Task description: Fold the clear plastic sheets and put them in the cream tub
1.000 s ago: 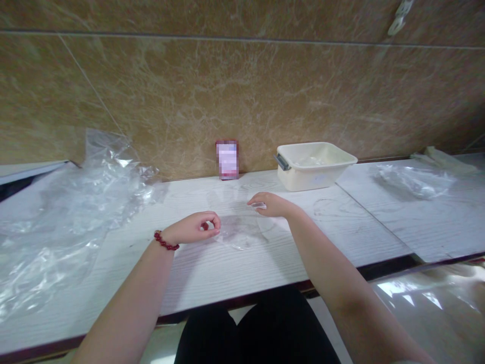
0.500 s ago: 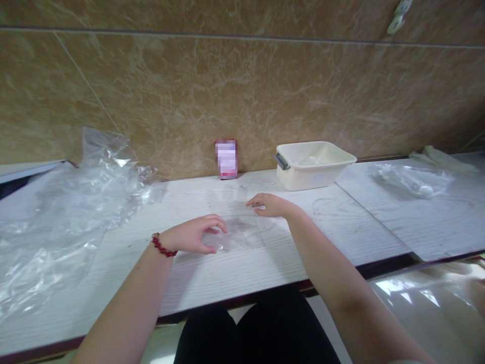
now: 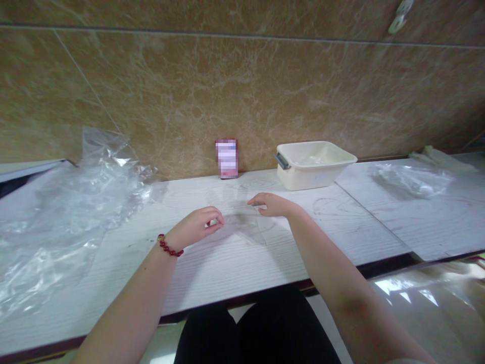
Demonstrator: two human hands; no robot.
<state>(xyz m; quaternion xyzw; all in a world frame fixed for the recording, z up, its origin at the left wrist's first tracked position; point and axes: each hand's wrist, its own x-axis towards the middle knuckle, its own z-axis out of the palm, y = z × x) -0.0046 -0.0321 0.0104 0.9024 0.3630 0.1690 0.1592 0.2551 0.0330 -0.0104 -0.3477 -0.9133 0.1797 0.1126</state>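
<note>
A thin clear plastic bag (image 3: 248,230) lies nearly flat on the white wood-grain table between my two hands. At its left edge my left hand (image 3: 197,225) is closed, thumb and forefinger pinched together on the film; a red bead bracelet (image 3: 170,246) circles that wrist. My right hand (image 3: 271,205) rests at the bag's upper right side. Its fingers reach left with the thumb apart from them, and the fingertips seem to touch the film. The bag's outline is faint, so its far edges are hard to make out.
Large crumpled clear plastic sheeting (image 3: 76,202) covers the table's left side. A phone (image 3: 227,159) with a blurred screen leans on the brown marble wall. A cream bin (image 3: 312,174) with a grey latch stands at the back right, and more clear plastic (image 3: 415,180) lies beyond it.
My left hand has closed from a wide, cupped shape into a pinch and lifted slightly away from me. My right hand has barely moved.
</note>
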